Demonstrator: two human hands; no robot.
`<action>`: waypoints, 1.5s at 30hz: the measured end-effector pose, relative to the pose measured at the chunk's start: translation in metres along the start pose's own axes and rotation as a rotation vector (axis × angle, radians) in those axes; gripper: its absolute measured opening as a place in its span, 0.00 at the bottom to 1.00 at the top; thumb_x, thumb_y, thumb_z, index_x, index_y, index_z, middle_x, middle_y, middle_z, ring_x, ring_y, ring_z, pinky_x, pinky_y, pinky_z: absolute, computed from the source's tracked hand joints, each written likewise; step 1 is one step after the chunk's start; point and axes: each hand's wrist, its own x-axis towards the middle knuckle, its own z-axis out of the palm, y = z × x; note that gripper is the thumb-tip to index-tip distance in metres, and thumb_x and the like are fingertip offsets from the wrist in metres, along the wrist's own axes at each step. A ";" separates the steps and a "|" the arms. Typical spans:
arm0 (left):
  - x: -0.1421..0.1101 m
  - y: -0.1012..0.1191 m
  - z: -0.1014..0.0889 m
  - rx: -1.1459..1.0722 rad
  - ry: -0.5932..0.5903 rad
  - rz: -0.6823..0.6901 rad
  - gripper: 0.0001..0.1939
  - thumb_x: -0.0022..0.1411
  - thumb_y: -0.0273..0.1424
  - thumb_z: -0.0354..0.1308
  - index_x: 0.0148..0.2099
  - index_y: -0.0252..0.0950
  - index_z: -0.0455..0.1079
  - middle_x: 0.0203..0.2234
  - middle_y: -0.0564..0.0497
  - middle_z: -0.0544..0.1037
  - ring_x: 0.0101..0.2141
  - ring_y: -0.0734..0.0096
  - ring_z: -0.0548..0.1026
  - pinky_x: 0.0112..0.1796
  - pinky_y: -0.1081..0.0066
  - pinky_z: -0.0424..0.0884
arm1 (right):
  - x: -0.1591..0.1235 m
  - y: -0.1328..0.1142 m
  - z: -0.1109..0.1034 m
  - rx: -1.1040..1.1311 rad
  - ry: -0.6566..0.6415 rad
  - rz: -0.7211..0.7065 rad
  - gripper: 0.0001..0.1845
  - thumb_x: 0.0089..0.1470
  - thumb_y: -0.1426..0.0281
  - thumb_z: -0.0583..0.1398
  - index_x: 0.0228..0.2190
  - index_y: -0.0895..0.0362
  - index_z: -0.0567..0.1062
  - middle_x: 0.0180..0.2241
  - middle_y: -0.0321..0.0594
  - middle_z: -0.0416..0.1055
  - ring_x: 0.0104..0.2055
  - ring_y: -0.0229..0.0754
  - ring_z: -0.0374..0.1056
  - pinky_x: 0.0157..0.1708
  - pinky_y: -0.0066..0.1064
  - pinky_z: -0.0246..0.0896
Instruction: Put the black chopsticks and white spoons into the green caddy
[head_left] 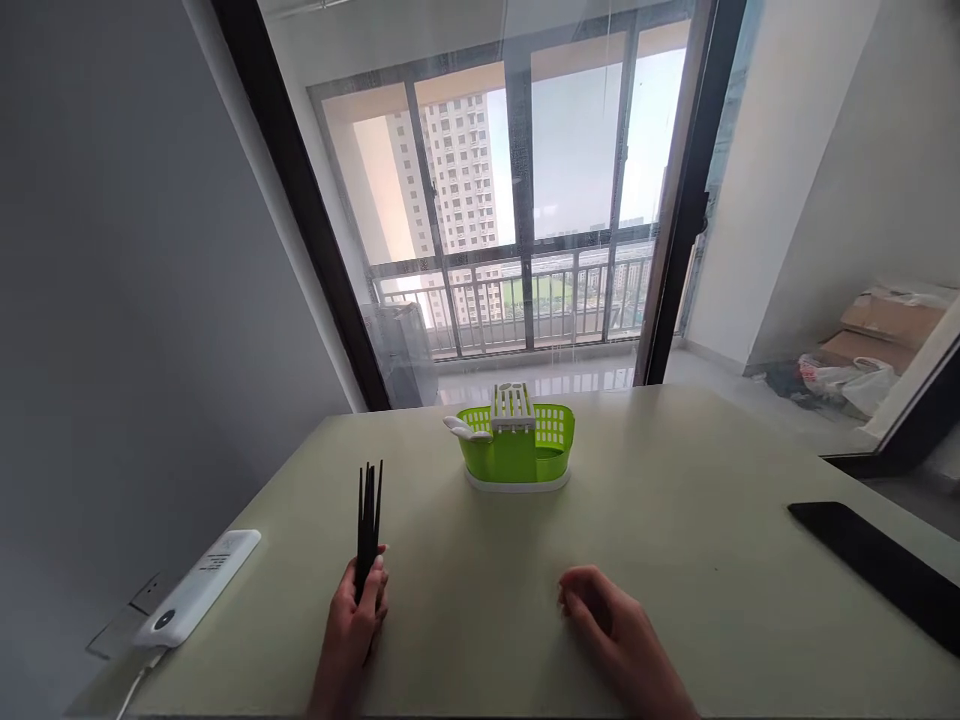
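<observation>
Basket (514, 462), green, stood ahead of and between our left grip (356, 603) and right grip (613, 628); white device (201, 588) lay leftward, black slab (877, 570) rightward, on our pale table (465, 620) by a window (519, 150). We clasped black chopsticks (367, 528) in the left, long axis roughly forward, tips fanned; the right curled, fingertip contact unclear.
</observation>
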 end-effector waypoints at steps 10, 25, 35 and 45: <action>0.008 -0.015 -0.005 0.037 -0.057 0.060 0.38 0.54 0.57 0.62 0.57 0.35 0.69 0.23 0.58 0.65 0.21 0.75 0.63 0.22 0.75 0.64 | 0.002 0.004 0.002 -0.039 0.027 -0.034 0.17 0.61 0.54 0.58 0.35 0.54 0.76 0.30 0.39 0.76 0.32 0.44 0.72 0.34 0.29 0.66; 0.009 -0.015 -0.007 0.208 -0.020 0.154 0.34 0.57 0.54 0.58 0.56 0.34 0.73 0.27 0.49 0.76 0.34 0.57 0.78 0.36 0.64 0.75 | 0.002 -0.003 0.007 -0.086 0.045 -0.066 0.15 0.59 0.56 0.59 0.36 0.55 0.77 0.31 0.41 0.77 0.33 0.45 0.73 0.35 0.30 0.68; 0.011 -0.018 -0.008 0.253 -0.009 0.187 0.34 0.60 0.54 0.57 0.57 0.33 0.71 0.30 0.46 0.78 0.34 0.56 0.79 0.36 0.63 0.75 | 0.002 0.009 0.006 -0.098 0.058 -0.067 0.16 0.59 0.55 0.59 0.35 0.54 0.78 0.31 0.40 0.78 0.33 0.45 0.74 0.35 0.31 0.68; 0.015 -0.027 -0.008 0.300 0.058 0.256 0.30 0.64 0.52 0.51 0.56 0.33 0.71 0.25 0.51 0.75 0.25 0.63 0.74 0.29 0.66 0.71 | -0.002 0.005 0.005 -0.098 0.046 -0.041 0.16 0.60 0.55 0.58 0.36 0.54 0.77 0.33 0.42 0.78 0.35 0.46 0.74 0.38 0.33 0.67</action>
